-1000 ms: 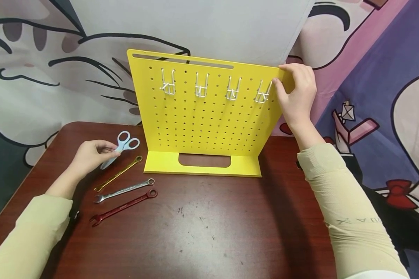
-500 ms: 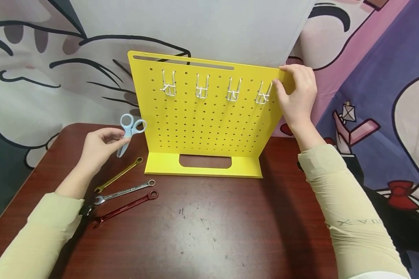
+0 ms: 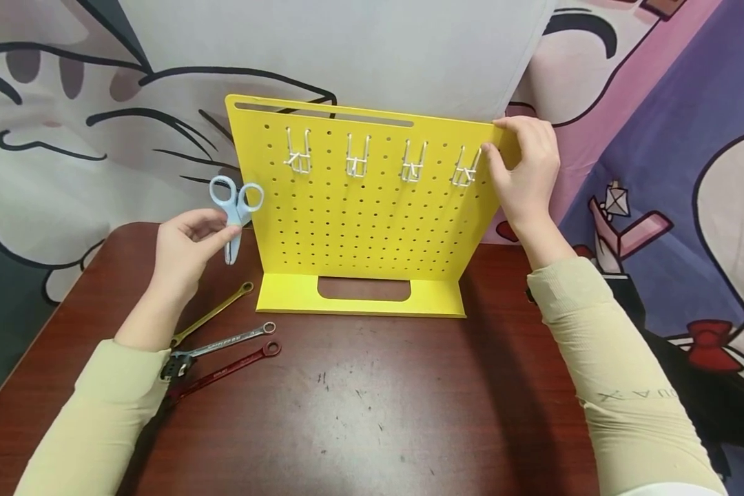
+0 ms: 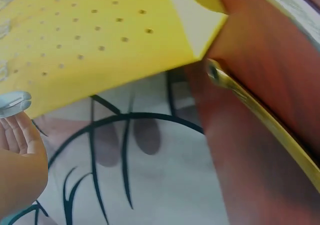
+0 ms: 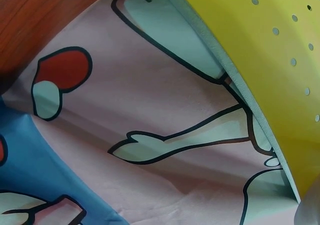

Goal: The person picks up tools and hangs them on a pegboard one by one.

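In the head view my left hand (image 3: 189, 248) pinches light blue scissors (image 3: 238, 212) between thumb and fingers. Their handle loops point up and the blades point down, just left of a yellow pegboard (image 3: 359, 227). The left wrist view catches only the scissors' tips (image 4: 15, 104) beside the hand (image 4: 22, 160). My right hand (image 3: 529, 169) grips the board's upper right corner, thumb on the front face. Along the upper part of the board sit several white wire hooks (image 3: 356, 162), with nothing hanging from them.
On the brown table (image 3: 372, 413) at left lie a gold wrench (image 3: 217, 311), a silver wrench (image 3: 229, 339) and a red wrench (image 3: 232, 367), partly behind the left wrist. A cartoon-printed cloth (image 3: 49, 179) hangs close behind the board.
My left hand has lifted the scissors off the table, up and to the right towards the pegboard, turning them more upright. My right hand keeps its hold on the board's corner.
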The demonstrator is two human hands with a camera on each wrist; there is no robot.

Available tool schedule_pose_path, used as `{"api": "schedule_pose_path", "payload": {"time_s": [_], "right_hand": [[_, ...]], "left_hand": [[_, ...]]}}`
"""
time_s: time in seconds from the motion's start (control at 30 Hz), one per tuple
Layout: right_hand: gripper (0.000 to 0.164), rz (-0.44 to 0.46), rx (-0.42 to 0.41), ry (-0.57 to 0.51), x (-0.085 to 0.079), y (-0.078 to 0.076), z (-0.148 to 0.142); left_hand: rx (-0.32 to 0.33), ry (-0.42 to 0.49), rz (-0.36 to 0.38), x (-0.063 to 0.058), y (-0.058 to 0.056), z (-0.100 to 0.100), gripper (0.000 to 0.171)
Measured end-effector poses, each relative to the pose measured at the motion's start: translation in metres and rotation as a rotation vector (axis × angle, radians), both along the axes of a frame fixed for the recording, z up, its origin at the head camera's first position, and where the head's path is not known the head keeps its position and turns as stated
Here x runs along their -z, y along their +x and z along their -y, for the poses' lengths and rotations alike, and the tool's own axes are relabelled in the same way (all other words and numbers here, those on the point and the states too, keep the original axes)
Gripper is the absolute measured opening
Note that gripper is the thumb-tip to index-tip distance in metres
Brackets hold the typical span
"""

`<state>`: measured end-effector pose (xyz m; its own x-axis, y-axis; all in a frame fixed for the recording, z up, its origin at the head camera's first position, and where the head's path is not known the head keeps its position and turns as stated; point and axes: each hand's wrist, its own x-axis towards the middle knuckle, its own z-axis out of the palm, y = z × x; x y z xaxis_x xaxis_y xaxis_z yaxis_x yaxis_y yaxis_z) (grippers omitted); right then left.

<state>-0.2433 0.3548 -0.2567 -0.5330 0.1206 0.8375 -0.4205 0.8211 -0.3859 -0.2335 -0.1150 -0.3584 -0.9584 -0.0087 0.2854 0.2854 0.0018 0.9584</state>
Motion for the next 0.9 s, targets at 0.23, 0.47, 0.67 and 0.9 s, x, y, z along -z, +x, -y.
{"api": "schedule_pose_path", "payload": {"time_s": [0.23, 0.47, 0.67, 0.9], "right_hand": [[0.026, 0.004, 0.001, 0.009, 0.0, 0.001, 0.001], [0.026, -0.001, 0.001, 0.011, 0.0, 0.002, 0.001], [0.026, -0.009, -0.006, 0.015, 0.001, 0.0, 0.0], [0.026, -0.012, -0.009, 0.016, 0.001, 0.0, 0.0]], "left_hand": [[-0.01, 0.152, -0.031, -0.018, 0.003, -0.021, 0.029], [0.005, 0.19, -0.046, -0.029, -0.002, -0.042, 0.029], [0.015, 0.227, -0.036, -0.03, -0.008, -0.056, 0.031], [-0.02, 0.239, 0.01, -0.026, -0.015, -0.066, 0.028]]}}
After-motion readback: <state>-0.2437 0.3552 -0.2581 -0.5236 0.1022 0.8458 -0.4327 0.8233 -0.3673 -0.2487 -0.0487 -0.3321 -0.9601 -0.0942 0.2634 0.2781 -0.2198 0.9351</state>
